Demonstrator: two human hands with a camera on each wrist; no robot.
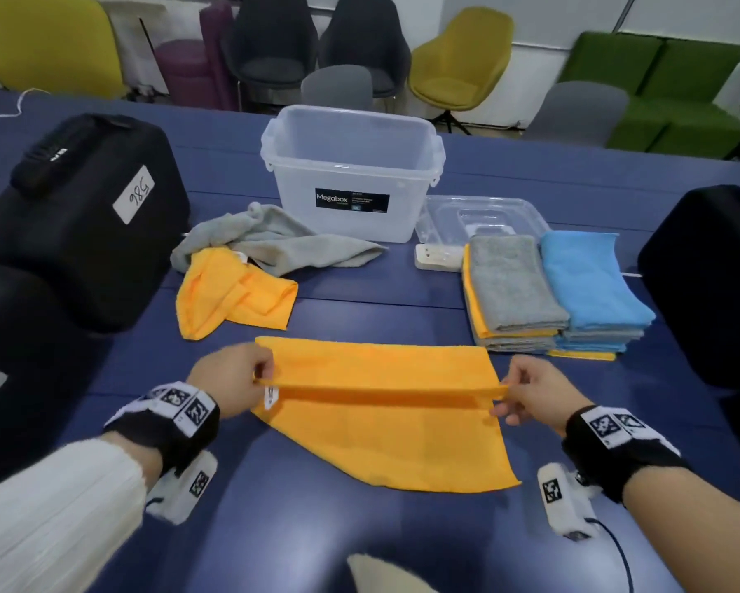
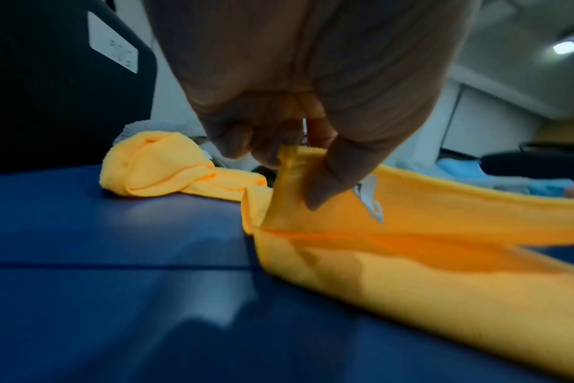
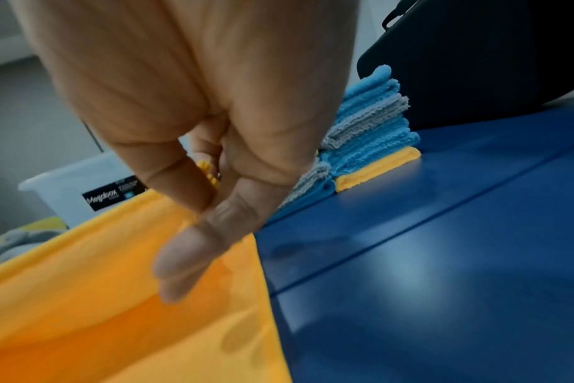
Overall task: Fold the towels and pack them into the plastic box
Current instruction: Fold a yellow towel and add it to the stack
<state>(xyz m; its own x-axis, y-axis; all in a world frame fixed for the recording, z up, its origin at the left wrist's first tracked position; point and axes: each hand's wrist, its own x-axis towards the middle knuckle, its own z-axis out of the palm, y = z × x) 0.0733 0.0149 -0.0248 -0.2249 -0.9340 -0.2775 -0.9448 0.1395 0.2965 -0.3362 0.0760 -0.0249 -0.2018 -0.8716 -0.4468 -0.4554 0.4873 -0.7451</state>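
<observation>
A: What are the hands doing?

B: The left hand [image 1: 235, 378] pinches the left end of an orange towel [image 1: 385, 438], thumb and fingers [image 2: 233, 145] clamped on a raised fold. The right hand [image 1: 531, 391] pinches the right end of that same fold, thumb [image 3: 187, 248] pressed over the cloth.

A: So the towel is off the table?

B: Only the fold between the hands, pulled into a straight ridge. The rest lies flat on the blue table [image 1: 359, 541], both nearer and farther than the ridge. A white tag [image 2: 371, 199] hangs beside the left thumb.

A: And the other towels?

B: To the far left a second orange towel [image 1: 235, 293] lies crumpled, touching a loose grey towel [image 1: 274, 241] just behind it. To the right stand two stacks of folded towels side by side, one topped with grey [image 1: 514, 288], one topped with blue [image 1: 591, 280].

A: Where is the box?

B: The clear box [image 1: 351, 164] stands open at the far middle of the table, behind the grey towel. Its lid [image 1: 484, 216] lies to its right, behind the stacks.

A: Anything else?

B: A black case [image 1: 90, 216] at the left, another dark case [image 1: 710, 284] at the right, chairs [image 1: 458, 62] beyond the table.
</observation>
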